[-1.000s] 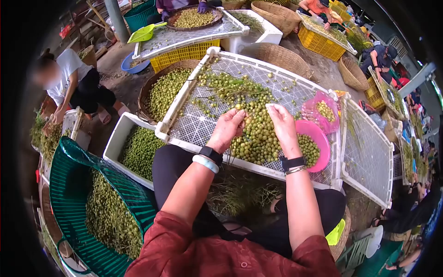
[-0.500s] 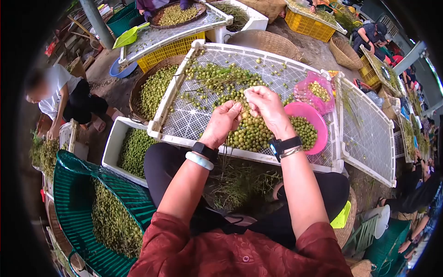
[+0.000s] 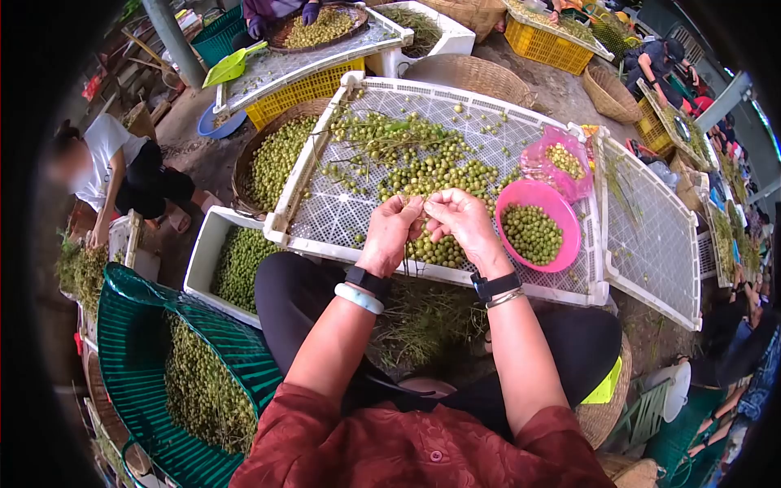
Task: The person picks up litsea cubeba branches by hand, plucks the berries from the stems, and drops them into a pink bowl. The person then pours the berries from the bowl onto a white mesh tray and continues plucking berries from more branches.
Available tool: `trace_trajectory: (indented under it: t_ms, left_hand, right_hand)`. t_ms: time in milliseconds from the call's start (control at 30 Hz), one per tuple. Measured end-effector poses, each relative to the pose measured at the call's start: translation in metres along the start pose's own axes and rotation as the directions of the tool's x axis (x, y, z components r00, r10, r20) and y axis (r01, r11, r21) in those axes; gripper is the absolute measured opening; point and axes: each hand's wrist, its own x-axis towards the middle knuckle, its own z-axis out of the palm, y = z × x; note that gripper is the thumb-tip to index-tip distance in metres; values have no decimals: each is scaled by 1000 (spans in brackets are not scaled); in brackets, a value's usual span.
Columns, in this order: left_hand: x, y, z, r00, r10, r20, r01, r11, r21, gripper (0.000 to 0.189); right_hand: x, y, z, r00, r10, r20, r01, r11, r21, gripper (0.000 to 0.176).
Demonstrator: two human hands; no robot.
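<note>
My left hand [image 3: 393,232] is closed in a pinch over the near part of the white mesh tray [image 3: 321,218], with a thin fruit sprig [image 3: 406,262] partly showing below it. Fingertip to fingertip with it, my right hand [image 3: 464,224] is also pinched; whatever lies between its fingers is too small to make out. Round green fruits [image 3: 439,175] are heaped on the tray just beyond my hands, and stemmed bunches [image 3: 378,134] lie farther back. A pink bowl [image 3: 572,210] of loose fruits stands right of my right hand. Behind it is a pink bag [image 3: 533,159] with paler fruits.
Left of my knees are a white box [image 3: 199,256] and a green basket [image 3: 122,342], both holding fruits. A round woven basket [image 3: 244,154] touches the tray's left side. Another mesh tray [image 3: 647,236] leans at right. Cut stems [image 3: 427,321] lie below. Other people work around.
Both hands have come down and nearer to me, their fingertips now together. The right hand no longer covers part of the pink bowl, which appears upright and fully seen.
</note>
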Motion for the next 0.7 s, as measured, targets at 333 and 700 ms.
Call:
trace_trajectory:
  t_ms: [333,700]
  left_hand:
    - [-16,-5,2,985,30,-168,-31,1000,-2,15]
    - [-70,-71,-23,806,273,525,-553,34,833,30]
  right_hand:
    - [7,-3,3,980,153,131,-190,914,357,8]
    - [40,8,-52,998,54,-19,-48,615,-787,28]
